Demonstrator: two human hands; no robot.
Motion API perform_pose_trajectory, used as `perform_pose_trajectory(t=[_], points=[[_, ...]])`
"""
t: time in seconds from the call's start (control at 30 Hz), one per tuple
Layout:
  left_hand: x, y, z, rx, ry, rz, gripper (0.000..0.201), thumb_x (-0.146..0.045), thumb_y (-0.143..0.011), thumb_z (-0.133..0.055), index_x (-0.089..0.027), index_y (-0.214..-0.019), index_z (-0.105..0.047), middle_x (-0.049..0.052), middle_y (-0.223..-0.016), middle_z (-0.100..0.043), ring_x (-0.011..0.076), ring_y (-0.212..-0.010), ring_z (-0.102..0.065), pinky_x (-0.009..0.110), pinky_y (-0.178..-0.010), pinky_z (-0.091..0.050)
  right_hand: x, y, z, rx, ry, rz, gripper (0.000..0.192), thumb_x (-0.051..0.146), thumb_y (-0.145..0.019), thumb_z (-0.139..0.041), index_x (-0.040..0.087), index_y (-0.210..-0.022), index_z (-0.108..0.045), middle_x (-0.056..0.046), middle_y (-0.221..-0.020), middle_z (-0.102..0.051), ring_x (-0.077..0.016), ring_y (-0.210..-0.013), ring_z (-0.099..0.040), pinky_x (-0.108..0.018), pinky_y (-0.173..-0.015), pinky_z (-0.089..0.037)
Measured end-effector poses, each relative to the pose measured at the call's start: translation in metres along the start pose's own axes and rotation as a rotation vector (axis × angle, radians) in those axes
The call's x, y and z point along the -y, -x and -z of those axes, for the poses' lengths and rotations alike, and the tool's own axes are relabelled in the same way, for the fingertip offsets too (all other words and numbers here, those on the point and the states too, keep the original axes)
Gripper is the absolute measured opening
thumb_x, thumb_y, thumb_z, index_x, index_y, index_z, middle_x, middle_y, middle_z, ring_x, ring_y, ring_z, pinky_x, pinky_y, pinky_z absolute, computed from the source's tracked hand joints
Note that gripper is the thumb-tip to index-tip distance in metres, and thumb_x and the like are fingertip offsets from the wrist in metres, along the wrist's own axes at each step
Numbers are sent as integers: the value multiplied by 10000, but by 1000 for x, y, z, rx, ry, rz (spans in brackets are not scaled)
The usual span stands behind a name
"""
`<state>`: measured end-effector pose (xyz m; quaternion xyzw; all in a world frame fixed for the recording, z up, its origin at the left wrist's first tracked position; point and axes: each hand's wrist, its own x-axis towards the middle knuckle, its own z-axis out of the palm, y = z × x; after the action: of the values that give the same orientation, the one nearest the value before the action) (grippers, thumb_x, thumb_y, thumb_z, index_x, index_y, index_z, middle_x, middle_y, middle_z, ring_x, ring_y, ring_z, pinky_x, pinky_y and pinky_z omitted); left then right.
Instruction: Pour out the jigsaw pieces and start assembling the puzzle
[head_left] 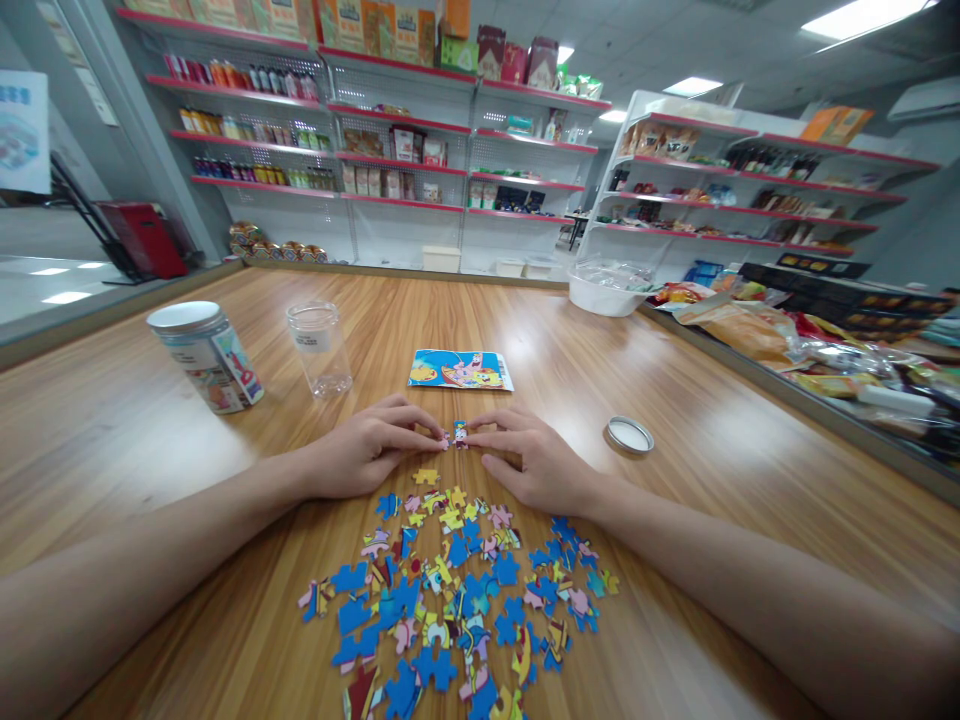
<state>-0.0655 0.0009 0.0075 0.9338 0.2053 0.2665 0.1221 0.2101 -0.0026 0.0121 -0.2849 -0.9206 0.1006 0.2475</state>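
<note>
On the wooden tabletop (675, 420), just beyond a loose spread of jigsaw pieces (450, 590), the left hand (367, 450) and right hand (536, 462) meet fingertip to fingertip over two small puzzle pieces (454, 436). Each grip is a light pinch, thumb and forefinger closed on a piece, the two pieces touching as if being fitted together; whether they have locked cannot be told. Judging by the layout, the assembly is barely begun: only this pair is being joined, while the rest of the pieces lie scattered and unconnected near the person's forearms, one yellow piece (426, 477) lying apart just beneath the hands. Beyond the hands lies a printed reference picture (460, 370). To the left stand an empty clear jar (320, 348) and a labelled lidded jar (206, 356); a round lid (630, 434) rests to the right.
</note>
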Motion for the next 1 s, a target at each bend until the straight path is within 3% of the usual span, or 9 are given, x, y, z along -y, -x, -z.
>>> perform_pose_trajectory(t=[0.87, 1.0], points=[[-1, 0, 0, 5, 29, 17, 487, -8, -891, -442, -277, -1223, -675, 82, -1189, -656, 213, -1107, -572, 421, -956, -499, -1, 0, 0, 8, -18, -11, 386, 126, -878, -562, 230, -1231, -678, -108, -1229, -627, -235, -1130, -567, -473, -996, -461], [-2, -1, 1, -11, 56, 29, 458, 0, -887, -436, -259, -1149, -708, 75, -1149, -677, 207, -1082, -588, 406, -946, -503, 0, 0, 0, 5, -17, -4, 384, 123, -880, -559, 229, -1230, -679, -108, -1221, -630, -231, -1122, -573, -473, -997, -462]])
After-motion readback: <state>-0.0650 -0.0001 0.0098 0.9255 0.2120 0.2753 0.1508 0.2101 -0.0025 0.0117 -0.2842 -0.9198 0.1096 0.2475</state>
